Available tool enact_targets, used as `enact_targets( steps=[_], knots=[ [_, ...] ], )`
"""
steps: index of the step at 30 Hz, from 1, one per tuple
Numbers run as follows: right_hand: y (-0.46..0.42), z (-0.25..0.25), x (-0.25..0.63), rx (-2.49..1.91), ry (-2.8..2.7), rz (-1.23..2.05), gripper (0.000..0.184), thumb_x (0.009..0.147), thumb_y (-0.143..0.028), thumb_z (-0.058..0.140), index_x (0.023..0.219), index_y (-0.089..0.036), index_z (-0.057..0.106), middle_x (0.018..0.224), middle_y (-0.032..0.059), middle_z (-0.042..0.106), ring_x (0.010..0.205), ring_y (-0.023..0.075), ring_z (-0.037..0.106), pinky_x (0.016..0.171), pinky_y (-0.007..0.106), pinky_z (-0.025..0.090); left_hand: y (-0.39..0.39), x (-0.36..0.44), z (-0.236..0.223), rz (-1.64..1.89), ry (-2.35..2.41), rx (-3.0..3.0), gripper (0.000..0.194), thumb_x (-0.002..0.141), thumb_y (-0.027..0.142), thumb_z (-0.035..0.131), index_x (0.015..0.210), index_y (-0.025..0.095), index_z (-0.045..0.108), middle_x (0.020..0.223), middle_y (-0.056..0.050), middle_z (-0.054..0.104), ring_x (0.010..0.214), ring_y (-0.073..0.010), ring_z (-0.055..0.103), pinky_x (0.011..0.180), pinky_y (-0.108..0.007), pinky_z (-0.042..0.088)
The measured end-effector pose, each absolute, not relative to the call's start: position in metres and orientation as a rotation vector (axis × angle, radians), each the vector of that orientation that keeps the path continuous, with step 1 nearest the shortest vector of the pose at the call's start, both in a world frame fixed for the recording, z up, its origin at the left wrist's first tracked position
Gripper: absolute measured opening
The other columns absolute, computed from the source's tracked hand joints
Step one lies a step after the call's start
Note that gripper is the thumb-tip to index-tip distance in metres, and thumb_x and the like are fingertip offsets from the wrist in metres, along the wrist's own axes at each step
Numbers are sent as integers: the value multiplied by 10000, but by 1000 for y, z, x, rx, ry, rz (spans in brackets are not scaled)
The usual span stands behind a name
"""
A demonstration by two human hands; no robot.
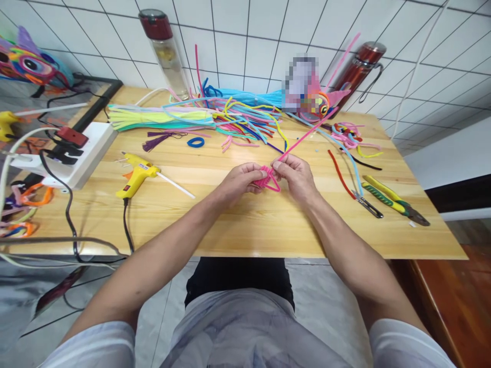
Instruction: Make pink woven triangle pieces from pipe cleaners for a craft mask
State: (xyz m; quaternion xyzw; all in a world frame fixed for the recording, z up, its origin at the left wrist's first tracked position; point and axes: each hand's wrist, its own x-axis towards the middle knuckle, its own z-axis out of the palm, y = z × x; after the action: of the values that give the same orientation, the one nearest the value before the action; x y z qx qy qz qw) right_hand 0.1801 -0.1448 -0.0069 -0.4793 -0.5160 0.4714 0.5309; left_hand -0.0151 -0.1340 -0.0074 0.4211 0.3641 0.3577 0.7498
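Note:
My left hand [240, 181] and my right hand [295, 176] meet above the middle of the wooden table [245, 225]. Between them is a small pink woven pipe-cleaner piece [266, 180]. My left fingers are closed round its left side. My right fingers pinch a long pink pipe cleaner [307, 135] that runs from the piece up and to the right, toward the back of the table.
A yellow glue gun [136, 175] lies left of my hands, its cord over the front edge. A heap of coloured pipe cleaners [215, 115] fills the back. Pliers [395, 200] and a cutter [368, 205] lie right. A white power strip [65, 156] sits far left. Two bottles [164, 51] stand behind.

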Motion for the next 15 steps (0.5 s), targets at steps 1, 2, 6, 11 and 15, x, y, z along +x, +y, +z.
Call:
enact_targets(
  steps=[1, 2, 6, 11, 15],
  knots=[
    [-145, -6, 180, -1139, -1231, 1129, 302, 780, -485, 909, 773, -235, 739, 652, -26, 686, 593, 140, 590, 628, 295, 519, -134, -15, -7, 782, 791, 913, 160, 834, 254, 852, 865, 160, 727, 833, -24, 740, 683, -110, 681, 673, -238, 584],
    [-145, -6, 180, -1135, -1231, 1135, 305, 781, -486, 910, 767, -235, 737, 653, -27, 685, 593, 138, 588, 628, 292, 513, -134, -15, -7, 780, 785, 908, 158, 837, 253, 848, 859, 160, 722, 825, -23, 735, 681, -111, 680, 672, -238, 585],
    [-147, -6, 179, -1135, -1232, 1164, 338, 783, -518, 913, 770, -235, 727, 671, -24, 686, 606, 139, 585, 630, 288, 498, -133, -18, -6, 769, 761, 908, 160, 847, 259, 848, 871, 152, 733, 835, -39, 751, 678, -116, 694, 664, -231, 571],
    [-148, -7, 178, -1124, -1232, 1198, 360, 790, -540, 920, 813, -231, 736, 708, -14, 703, 623, 147, 583, 642, 292, 498, -132, -19, -6, 795, 752, 921, 223, 817, 295, 906, 921, 143, 781, 847, -52, 778, 700, -119, 702, 679, -230, 556],
    [-149, -6, 178, -1120, -1211, 1202, 341, 782, -511, 925, 826, -227, 741, 728, -20, 714, 635, 141, 582, 652, 284, 489, -132, -18, -9, 847, 781, 954, 308, 750, 352, 961, 935, 142, 833, 851, -52, 794, 690, -103, 664, 655, -219, 503]
  ],
)
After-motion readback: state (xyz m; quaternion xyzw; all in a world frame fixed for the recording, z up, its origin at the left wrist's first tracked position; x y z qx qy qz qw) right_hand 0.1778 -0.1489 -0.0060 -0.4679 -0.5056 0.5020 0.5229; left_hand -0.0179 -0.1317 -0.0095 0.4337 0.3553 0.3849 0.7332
